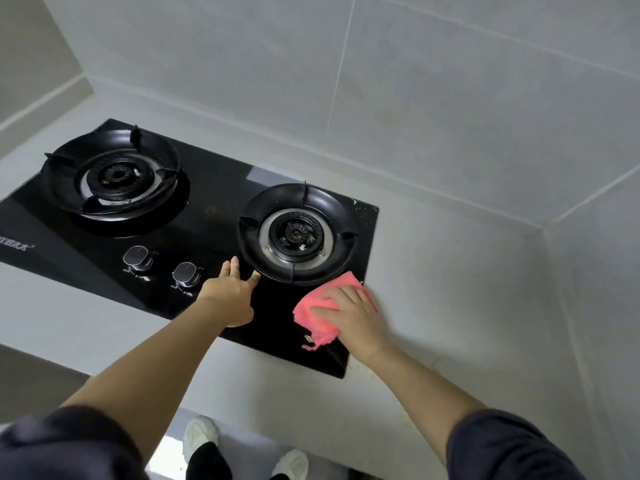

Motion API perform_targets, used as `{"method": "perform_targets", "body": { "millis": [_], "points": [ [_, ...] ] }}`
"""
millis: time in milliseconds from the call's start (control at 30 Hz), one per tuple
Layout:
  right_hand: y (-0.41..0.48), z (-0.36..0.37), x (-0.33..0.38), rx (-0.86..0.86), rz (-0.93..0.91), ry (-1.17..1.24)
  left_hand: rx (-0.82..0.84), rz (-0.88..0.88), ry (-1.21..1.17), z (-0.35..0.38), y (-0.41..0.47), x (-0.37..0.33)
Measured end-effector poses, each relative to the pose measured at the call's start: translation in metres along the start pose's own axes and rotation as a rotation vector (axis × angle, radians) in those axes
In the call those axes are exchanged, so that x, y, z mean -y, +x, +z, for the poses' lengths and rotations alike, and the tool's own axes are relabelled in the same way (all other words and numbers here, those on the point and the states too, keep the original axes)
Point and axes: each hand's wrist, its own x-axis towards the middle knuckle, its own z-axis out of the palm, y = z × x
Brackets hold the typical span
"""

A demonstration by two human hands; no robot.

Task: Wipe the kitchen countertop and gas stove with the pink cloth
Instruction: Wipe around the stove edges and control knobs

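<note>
Head view: looking down on a black glass stove set into a grey countertop, with a tiled wall behind.
Cloth: the pink cloth lies bunched on the stove's front right corner, just in front of the right burner ring. A frayed end trails toward the front edge.
Right hand: the right hand lies flat on the cloth, fingers spread and straight, pressing it onto the glass.
Left hand: the left hand reaches to the right ring's near-left rim. Fingers and thumb are stretched out, tips at the rim, nothing clasped.
Hands: apart, either side of the ring's front.
Left burner: at the far left, well away from both hands.
Knobs: two knobs on the front strip, the nearer just left of the left hand.
Specks: pale crumbs on the stove's back right corner.
Floor: white shoes below the counter edge.
</note>
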Motion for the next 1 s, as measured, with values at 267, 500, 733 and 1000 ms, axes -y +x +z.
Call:
{"method": "perform_targets", "body": {
  "millis": [267, 500, 733, 1000],
  "points": [
    [0.013, 0.009, 0.005, 0.194, 0.172, 0.15, 0.036, -0.015, 0.011, 0.0, 0.0, 0.0],
    [0.036, -0.066, -0.043, 0.776, 0.385, 0.372, 0.085, -0.019, 0.025, -0.004, 0.0, 0.002],
    [0.048, -0.113, -0.068, 0.792, 0.379, 0.16, 0.098, -0.017, 0.015, -0.004, -0.001, 0.0],
    [0.057, -0.076, -0.042, 0.765, 0.231, 0.182, 0.14, -0.022, 0.001, -0.008, 0.002, -0.001]
  ]
}}
